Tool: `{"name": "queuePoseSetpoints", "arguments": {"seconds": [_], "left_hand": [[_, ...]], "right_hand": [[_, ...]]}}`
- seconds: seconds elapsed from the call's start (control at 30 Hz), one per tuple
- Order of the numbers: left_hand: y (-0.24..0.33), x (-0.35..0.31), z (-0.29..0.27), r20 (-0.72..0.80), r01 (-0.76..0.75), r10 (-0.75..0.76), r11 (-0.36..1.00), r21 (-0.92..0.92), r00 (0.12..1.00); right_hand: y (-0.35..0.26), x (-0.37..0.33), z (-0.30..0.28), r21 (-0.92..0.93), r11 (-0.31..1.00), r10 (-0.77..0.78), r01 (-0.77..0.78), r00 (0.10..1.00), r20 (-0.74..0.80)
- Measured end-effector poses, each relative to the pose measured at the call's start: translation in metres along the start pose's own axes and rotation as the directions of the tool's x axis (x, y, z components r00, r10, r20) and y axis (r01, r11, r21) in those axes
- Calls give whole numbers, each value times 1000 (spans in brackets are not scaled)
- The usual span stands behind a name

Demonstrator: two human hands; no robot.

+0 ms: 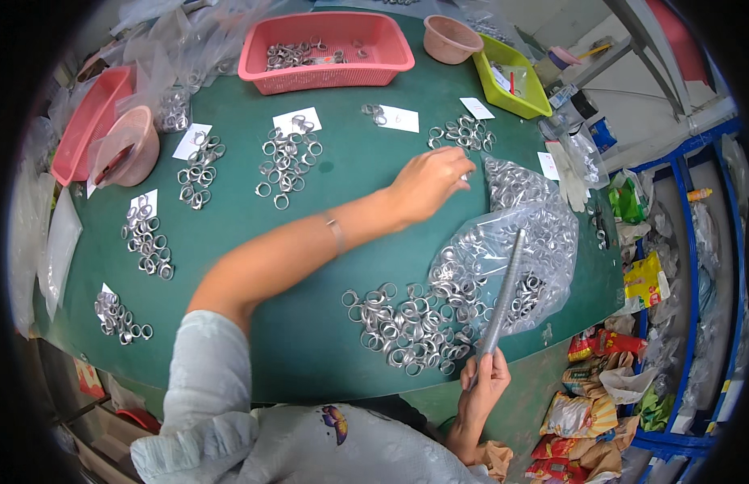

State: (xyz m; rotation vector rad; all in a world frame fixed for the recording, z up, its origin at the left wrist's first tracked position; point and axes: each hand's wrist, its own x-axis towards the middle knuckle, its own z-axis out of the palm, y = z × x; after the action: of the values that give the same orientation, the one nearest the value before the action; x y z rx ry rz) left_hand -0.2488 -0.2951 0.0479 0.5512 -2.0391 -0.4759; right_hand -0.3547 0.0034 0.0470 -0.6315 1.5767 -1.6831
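My left hand (429, 184) is stretched over to the right side of the green table, its fingers pinched on a small silvery piece, seemingly a ring (465, 176). Just beyond it lies a pile of rings (463, 133) by a white card. My right hand (486, 376) grips the lower end of a grey, tapered ring mandrel (507, 282), which points up and away over a clear plastic bag (544, 234) full of silver rings. Loose rings (407, 327) spill from the bag's mouth, left of my right hand.
Several ring piles, such as this one (290, 161), lie beside white cards (400, 118) on the green table (326, 331). Behind them stand a pink basket (326, 81) with rings, a pink bowl (453, 40) and a lime-green basket (515, 89). A blue rack (689, 242) is at right.
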Motion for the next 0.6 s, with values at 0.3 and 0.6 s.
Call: {"name": "queuePoseSetpoints", "arguments": {"seconds": [0.3, 0.6], "left_hand": [[-68, 12, 50, 200, -63, -54, 842, 536, 978], [66, -68, -66, 402, 269, -232, 962, -39, 886]], "right_hand": [[-2, -9, 2, -58, 998, -26, 27, 1000, 9], [2, -33, -17, 41, 996, -84, 81, 995, 61]]}}
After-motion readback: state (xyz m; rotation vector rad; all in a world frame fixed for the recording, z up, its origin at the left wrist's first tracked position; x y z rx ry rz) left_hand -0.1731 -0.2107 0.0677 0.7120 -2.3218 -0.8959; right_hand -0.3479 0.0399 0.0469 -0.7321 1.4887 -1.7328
